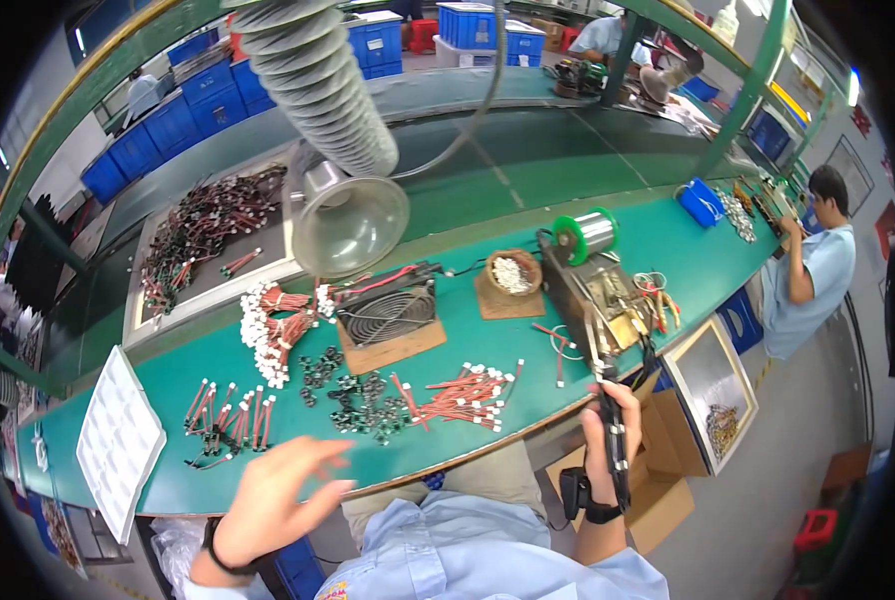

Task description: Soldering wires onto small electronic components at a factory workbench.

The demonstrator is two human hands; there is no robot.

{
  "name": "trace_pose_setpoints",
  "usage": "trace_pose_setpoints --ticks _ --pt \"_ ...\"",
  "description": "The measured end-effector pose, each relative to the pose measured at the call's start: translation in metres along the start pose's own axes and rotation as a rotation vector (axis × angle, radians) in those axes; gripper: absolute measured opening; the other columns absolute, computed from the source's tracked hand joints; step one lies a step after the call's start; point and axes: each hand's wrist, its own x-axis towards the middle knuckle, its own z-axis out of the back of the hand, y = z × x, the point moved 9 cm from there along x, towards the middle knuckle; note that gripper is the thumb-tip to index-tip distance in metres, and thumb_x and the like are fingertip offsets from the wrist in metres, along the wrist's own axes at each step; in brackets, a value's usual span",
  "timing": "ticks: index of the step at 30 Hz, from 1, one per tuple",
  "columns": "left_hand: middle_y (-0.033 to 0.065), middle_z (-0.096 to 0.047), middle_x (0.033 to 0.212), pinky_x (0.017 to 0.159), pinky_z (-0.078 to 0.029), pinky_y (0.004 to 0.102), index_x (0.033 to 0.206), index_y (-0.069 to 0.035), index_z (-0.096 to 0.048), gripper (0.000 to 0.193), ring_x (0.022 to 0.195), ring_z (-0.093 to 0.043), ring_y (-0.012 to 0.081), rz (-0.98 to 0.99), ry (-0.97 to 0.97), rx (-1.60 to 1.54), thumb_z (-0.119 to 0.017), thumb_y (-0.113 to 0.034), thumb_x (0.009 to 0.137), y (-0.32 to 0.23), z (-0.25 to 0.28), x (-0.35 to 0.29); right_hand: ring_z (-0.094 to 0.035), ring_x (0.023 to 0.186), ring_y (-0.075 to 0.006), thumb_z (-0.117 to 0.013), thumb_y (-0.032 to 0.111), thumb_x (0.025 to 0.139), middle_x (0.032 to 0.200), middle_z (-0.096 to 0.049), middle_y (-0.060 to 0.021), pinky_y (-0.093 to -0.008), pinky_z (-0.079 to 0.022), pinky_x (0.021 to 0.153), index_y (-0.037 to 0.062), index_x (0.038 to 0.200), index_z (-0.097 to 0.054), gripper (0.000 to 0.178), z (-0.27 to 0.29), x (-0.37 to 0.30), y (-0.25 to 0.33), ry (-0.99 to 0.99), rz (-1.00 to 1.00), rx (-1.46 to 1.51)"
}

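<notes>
My left hand (286, 500) is over the front edge of the green bench, its fingers apart with nothing in them. Beyond it lie red-and-black wire leads with black parts (233, 425), in a loose row. My right hand (613, 440) is closed round a long, black, stick-like tool (616, 465) with pale spots. Its upper end reaches toward a metal soldering fixture (608, 310), and what it touches there is unclear. In front of me are a pile of small black components (360, 405) and red leads with white connectors (473, 395).
A green solder spool (586, 236) stands beside a round bowl of white pieces (513, 272). A round fan grille (393, 318) rests on a wooden board. A fume hood (351, 225) hangs above. A white tray (120, 445) leans at left. A co-worker (813, 260) works at right.
</notes>
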Motion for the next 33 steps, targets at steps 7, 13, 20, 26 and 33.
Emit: trace_pose_setpoints --ticks 7,13,20,26,33 --pt "0.0217 -0.061 0.092 0.068 -0.048 0.0465 0.131 -0.002 -0.034 0.055 0.081 -0.060 0.0393 -0.018 0.223 0.244 -0.056 -0.018 0.084 -0.006 -0.138 0.165 -0.052 0.078 -0.0120 -0.063 -0.004 0.074 0.100 -0.054 -0.0077 -0.0242 -0.044 0.071 0.0046 0.109 -0.054 0.038 -0.023 0.028 -0.019 0.195 0.045 -0.011" --pt "0.0231 -0.060 0.092 0.072 -0.049 0.0475 0.125 -0.007 -0.040 0.049 0.083 -0.059 0.0404 0.134 0.117 0.401 -0.058 -0.020 0.081 0.037 -0.173 0.237 -0.056 0.070 -0.0166 -0.067 -0.009 0.069 0.096 -0.055 -0.0109 -0.0260 -0.046 0.065 0.0042 0.109 -0.055 0.044 -0.008 0.028 -0.028 0.260 0.070 0.000" --pt "0.0226 -0.053 0.101 0.074 -0.049 0.0467 0.111 -0.006 -0.047 0.036 0.087 -0.058 0.0409 0.099 0.126 0.376 -0.060 -0.023 0.081 0.028 -0.180 0.226 -0.056 0.071 -0.0152 -0.066 -0.007 0.070 0.099 -0.055 -0.0107 -0.0261 -0.046 0.066 0.0044 0.108 -0.055 0.041 -0.001 0.017 -0.047 0.285 0.031 0.095" --pt "0.0214 -0.053 0.099 0.074 -0.049 0.0461 0.115 -0.004 -0.047 0.043 0.085 -0.058 0.0404 0.011 0.132 0.340 -0.062 -0.023 0.080 0.012 -0.172 0.193 -0.057 0.071 -0.0154 -0.066 -0.009 0.070 0.099 -0.055 -0.0117 -0.0263 -0.046 0.065 0.0045 0.108 -0.055 0.042 -0.014 0.008 -0.040 0.313 0.001 0.095" --pt "0.0171 -0.057 0.094 0.068 -0.048 0.0390 0.117 -0.002 -0.049 0.044 0.080 -0.060 0.0324 -0.065 -0.003 0.267 -0.064 -0.020 0.080 -0.011 -0.106 0.117 -0.053 0.074 -0.0110 -0.062 -0.005 0.074 0.101 -0.055 -0.0089 -0.0242 -0.044 0.069 0.0036 0.111 -0.053 0.040 -0.040 0.009 -0.036 0.321 -0.010 0.124"
